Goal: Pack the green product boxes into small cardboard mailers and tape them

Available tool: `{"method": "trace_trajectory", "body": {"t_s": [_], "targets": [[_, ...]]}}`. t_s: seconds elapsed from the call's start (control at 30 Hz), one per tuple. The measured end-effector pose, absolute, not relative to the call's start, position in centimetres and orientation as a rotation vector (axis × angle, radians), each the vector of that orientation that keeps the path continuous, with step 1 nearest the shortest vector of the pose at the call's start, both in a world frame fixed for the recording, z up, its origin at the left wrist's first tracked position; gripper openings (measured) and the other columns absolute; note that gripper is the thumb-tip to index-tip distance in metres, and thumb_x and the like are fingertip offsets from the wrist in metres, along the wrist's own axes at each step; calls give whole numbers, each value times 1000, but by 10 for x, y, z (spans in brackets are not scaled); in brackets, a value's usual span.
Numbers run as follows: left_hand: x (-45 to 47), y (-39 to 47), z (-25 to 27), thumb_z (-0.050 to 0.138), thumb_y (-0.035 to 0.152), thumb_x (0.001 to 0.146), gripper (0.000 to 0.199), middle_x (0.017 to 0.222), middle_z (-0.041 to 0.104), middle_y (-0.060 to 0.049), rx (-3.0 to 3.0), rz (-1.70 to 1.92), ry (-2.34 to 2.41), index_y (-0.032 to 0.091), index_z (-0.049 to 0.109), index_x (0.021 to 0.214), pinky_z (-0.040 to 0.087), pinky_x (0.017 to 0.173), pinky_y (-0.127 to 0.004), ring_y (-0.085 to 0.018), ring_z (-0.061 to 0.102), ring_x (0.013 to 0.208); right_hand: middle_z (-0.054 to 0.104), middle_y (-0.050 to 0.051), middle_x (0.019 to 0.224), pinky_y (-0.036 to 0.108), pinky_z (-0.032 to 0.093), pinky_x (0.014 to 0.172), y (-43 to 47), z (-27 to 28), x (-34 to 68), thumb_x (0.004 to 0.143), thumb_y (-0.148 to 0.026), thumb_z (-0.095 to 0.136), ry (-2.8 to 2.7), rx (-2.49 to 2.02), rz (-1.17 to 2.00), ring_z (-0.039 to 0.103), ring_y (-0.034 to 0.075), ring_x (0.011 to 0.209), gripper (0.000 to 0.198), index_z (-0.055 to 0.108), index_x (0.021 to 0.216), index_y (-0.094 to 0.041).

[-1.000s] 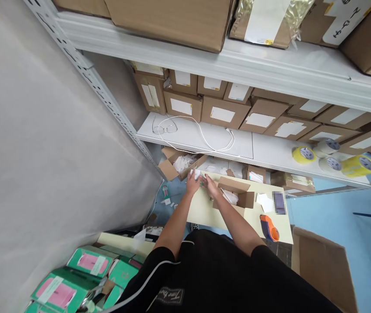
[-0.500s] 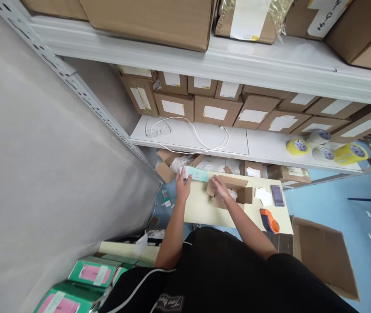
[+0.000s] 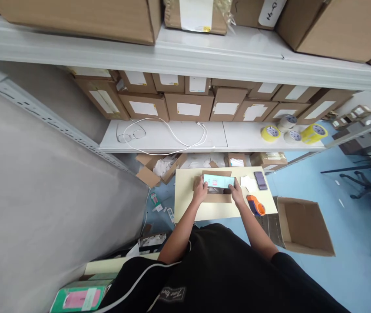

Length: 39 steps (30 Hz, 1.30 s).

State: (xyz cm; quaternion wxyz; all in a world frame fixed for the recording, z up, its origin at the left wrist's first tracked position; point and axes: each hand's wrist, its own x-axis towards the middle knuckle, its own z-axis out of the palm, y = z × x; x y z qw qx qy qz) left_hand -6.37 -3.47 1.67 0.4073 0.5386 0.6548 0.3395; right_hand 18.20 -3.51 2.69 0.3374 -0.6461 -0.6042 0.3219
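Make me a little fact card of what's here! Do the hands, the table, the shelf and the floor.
Left hand: holds one end of a green box
Right hand: holds the other end
Below the box: open carton
Table: carton, papers, orange tool
Shelf: glasses, white cable, tape rolls
Floor: big carton
Is the box touching the carton: can't tell

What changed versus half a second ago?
The mint-green box went right, to above the open carton. The right hand moved from the carton to grip the box's right end; the left hand kept its left end. The orange tape dispenser stayed put.
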Motion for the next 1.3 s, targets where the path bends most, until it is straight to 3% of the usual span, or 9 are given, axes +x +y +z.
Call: {"method": "trace_trajectory", "body": {"t_s": [0.1, 0.2, 0.3, 0.4, 0.53, 0.7, 0.93, 1.2, 1.3], "targets": [[-64, -33, 0, 63, 44, 95, 74, 168, 41, -15, 1575, 770, 1629, 17, 43, 161, 23, 132, -51, -32, 26, 162, 52, 15, 161, 52, 41, 122, -42, 15, 187, 93, -59, 46, -1386, -1780, 865, 50, 28, 150, 85, 33, 166, -17], [-69, -35, -10, 70, 40, 89, 79, 175, 25, -16, 1728, 418, 1566, 17, 44, 160, 19, 133, -51, -35, 13, 164, 45, 16, 166, 52, 36, 125, -50, 13, 190, 89, -59, 52, -1252, -1818, 939, 42, 30, 155, 89, 36, 165, -16], [-69, -40, -17, 74, 43, 89, 82, 178, 5, -17, 1738, 118, 1555, 15, 44, 160, 26, 130, -46, -36, 4, 165, 40, 14, 169, 49, 40, 123, -57, 18, 192, 88, -55, 57, -1181, -1764, 1012, 41, 32, 155, 86, 40, 163, -17], [-65, -44, -24, 75, 47, 89, 80, 178, -5, -17, 1745, 39, 1607, 16, 48, 157, 32, 126, -47, -39, 5, 164, 44, 15, 167, 50, 44, 121, -64, 25, 194, 89, -52, 58, -1196, -1710, 1047, 44, 32, 153, 82, 43, 162, -18], [-59, -46, -29, 76, 38, 90, 57, 179, -3, -14, 1725, 103, 1659, 18, 64, 142, 33, 126, -47, -41, 10, 164, 47, 14, 165, 51, 45, 120, -72, 33, 197, 92, -48, 57, -1281, -1673, 1064, 47, 32, 151, 75, 46, 161, -20], [-42, -50, -18, 67, 22, 93, 23, 179, 5, -13, 1672, 169, 1688, 13, 78, 111, 38, 123, -42, -38, 35, 157, 48, 11, 165, 54, 43, 122, -75, 42, 211, 93, -40, 58, -1529, -1595, 1066, 42, 30, 154, 67, 50, 158, -27], [-4, -91, 14, 66, 18, 92, 15, 178, 20, -9, 1702, 467, 1819, 16, 79, 100, 42, 122, -46, -35, 35, 158, 46, 16, 165, 55, 33, 128, -57, 70, 250, 97, -32, 57, -1895, -1405, 925, 40, 29, 156, 63, 49, 158, -21], [45, -186, 42, 67, 29, 96, 16, 177, 20, -6, 1601, 753, 2028, 21, 79, 102, 50, 116, -47, -36, 50, 148, 36, 8, 172, 54, 28, 132, -68, 109, 298, 101, -31, 54, -2121, -1126, 757, 27, 27, 162, 73, 27, 169, -28], [72, -227, 52, 64, 31, 98, 20, 175, 27, -7, 1511, 815, 2103, 22, 80, 106, 50, 115, -47, -34, 47, 150, 37, 8, 171, 56, 29, 131, -79, 110, 316, 102, -36, 56, -2156, -1065, 754, 28, 29, 161, 71, 31, 168, -28]]}}
